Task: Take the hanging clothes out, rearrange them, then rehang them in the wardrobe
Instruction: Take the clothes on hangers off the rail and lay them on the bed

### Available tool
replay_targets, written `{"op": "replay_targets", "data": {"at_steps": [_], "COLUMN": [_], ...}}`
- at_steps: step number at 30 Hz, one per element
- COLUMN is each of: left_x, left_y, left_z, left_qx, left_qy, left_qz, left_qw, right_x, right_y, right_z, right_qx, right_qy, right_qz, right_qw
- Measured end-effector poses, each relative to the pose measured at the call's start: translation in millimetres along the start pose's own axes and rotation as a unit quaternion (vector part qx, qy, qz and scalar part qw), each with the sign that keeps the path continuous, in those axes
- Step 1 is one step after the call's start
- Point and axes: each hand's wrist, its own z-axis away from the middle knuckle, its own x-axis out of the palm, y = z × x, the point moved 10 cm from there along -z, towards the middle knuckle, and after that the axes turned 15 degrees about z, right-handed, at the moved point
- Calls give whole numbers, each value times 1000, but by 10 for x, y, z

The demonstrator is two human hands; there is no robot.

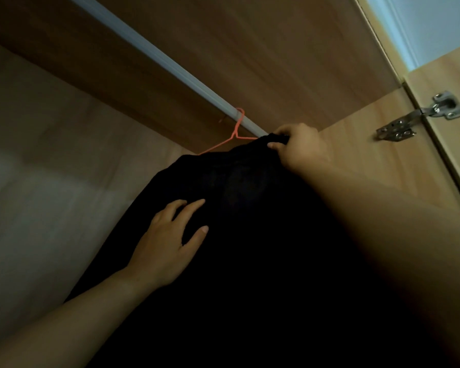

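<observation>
A black garment hangs on an orange hanger, whose hook sits over the white wardrobe rail. My right hand pinches the garment's top edge near the rail's right end. My left hand lies flat on the front of the black cloth, fingers spread. Most of the hanger is hidden under the garment.
The view looks up inside a wooden wardrobe: back panel at left, top board above the rail, side panel at right. A metal door hinge is fixed on the right, beside the open door edge.
</observation>
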Motion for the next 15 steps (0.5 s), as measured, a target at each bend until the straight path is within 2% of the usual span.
{"op": "replay_targets", "data": {"at_steps": [5,10,15], "left_x": [-82,-350,-371], "left_y": [84,246,277], "left_z": [-183,-286,-58], "left_qx": [26,66,73], "left_qy": [30,102,61], "left_qz": [11,-27,-22], "left_qw": [999,992,995], "right_x": [-184,-270,-85], "right_y": [96,169,315], "right_z": [-208,-282,13], "right_qx": [53,76,98], "right_qy": [31,56,64], "right_qz": [-107,-140,-183], "right_qw": [992,986,976]}}
